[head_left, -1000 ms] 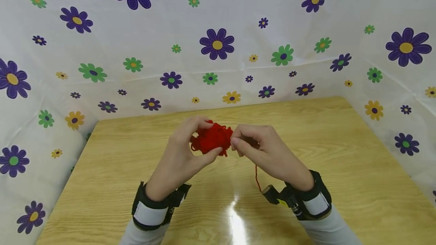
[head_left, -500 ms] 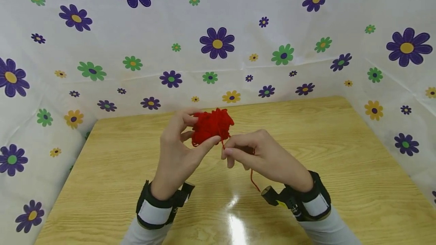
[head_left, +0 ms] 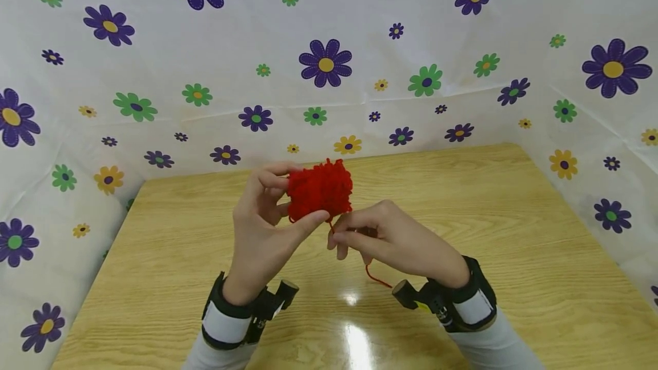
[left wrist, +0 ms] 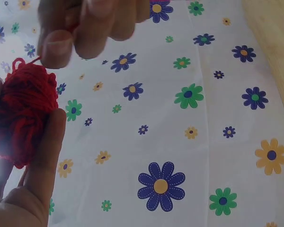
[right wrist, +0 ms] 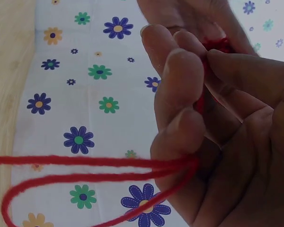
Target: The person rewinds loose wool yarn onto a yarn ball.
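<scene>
My left hand (head_left: 264, 227) grips a fuzzy ball of red yarn (head_left: 321, 190) above the table, its thumb across the near side and its fingers at the left and behind. Just right of and below the ball, my right hand (head_left: 393, 238) pinches the yarn strand (right wrist: 201, 104) between thumb and index finger. The strand crosses the right palm, and the other fingers curl over it. A loop of loose yarn (right wrist: 75, 177) trails from that hand in the right wrist view. In the left wrist view the wound ball (left wrist: 23, 113) sits between thumb and fingers.
Beneath both hands lies a wooden table (head_left: 180, 256) with a bright glare patch near its front. A white cloth with printed flowers (head_left: 277, 44) stands behind it and along both sides. Each wrist wears a black strap (head_left: 228, 318) with a small camera.
The left hand has turned the yarn ball and raised it slightly, moving a little left. The right hand has come down and left, from the ball's right side to below its lower right corner.
</scene>
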`<state>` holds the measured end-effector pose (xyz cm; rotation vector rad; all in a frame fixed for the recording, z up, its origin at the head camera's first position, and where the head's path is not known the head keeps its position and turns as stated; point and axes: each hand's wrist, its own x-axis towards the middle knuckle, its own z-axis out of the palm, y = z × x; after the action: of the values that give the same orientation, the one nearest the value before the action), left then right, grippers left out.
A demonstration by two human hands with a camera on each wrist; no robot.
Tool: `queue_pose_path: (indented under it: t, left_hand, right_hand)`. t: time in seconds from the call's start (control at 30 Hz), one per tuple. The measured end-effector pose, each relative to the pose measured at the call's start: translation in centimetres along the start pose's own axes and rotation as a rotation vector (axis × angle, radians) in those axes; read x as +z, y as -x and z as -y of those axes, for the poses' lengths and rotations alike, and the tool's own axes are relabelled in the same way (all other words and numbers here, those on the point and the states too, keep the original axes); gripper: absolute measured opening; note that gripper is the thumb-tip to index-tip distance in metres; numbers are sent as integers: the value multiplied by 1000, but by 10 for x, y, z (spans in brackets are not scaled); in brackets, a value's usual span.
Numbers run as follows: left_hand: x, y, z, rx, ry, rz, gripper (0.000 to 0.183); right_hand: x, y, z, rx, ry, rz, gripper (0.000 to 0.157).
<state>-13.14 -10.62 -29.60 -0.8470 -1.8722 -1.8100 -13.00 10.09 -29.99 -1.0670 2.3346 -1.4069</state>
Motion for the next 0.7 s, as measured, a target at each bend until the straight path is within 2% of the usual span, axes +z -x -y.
queue_pose_path:
  t: [0.17, 0.37, 0.53, 0.7]
  left_hand:
    - [-2, 1, -7, -22, 128, 76, 53]
    - [-6, 4, -14, -67, 161, 136, 49]
    - [-5, 3, -15, -91, 131, 212, 50]
    - [-3, 3, -13, -136, 17, 265, 52]
  right_hand:
    - [-3, 1, -1, 29, 19, -22, 13]
    - [-5, -1, -5, 9, 112, -58, 15]
    - [-6, 0, -6, 46, 138, -164, 16]
    - [-8, 2, -5, 33, 108, -278, 21]
